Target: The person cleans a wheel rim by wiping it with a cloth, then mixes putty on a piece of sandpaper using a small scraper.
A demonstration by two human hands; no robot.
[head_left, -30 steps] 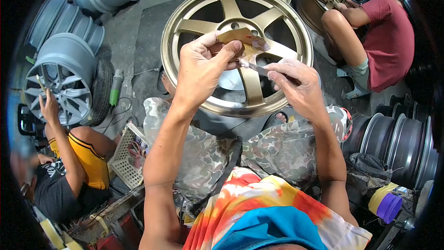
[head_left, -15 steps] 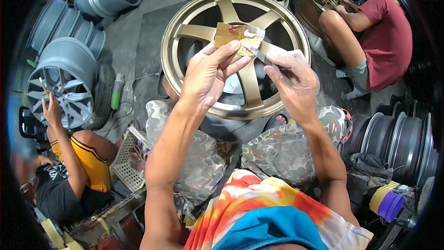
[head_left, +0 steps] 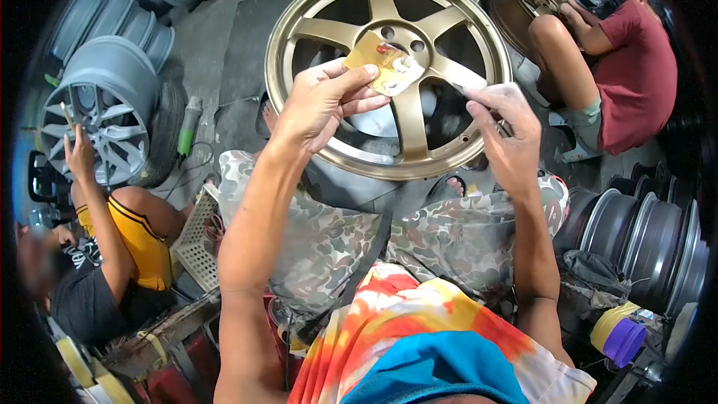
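Note:
My left hand (head_left: 323,101) pinches a small gold-yellow card (head_left: 364,56) between thumb and fingers. Dabs of white paste and a red smear lie on the card's face. In my right hand (head_left: 510,131) is a thin, flat metal spatula (head_left: 459,88), its blade pointing left over one spoke. Whitish dust coats the fingers of that hand. Beneath both hands a bronze-gold wheel rim (head_left: 382,1) lies face up, with broad spokes around a hub with holes. Whether the blade touches the spoke, I cannot tell.
Silver wheels (head_left: 105,67) are stacked at the left, by a tire and a green-grey power tool (head_left: 190,127). A person in yellow shorts (head_left: 138,243) sits at left; another in a maroon shirt (head_left: 639,78) works at upper right. More rims (head_left: 636,243) stand at right.
The spatula has moved off the card, rightward to above a spoke, with my right hand. My left hand has shifted slightly left, still holding the card, now tilted differently.

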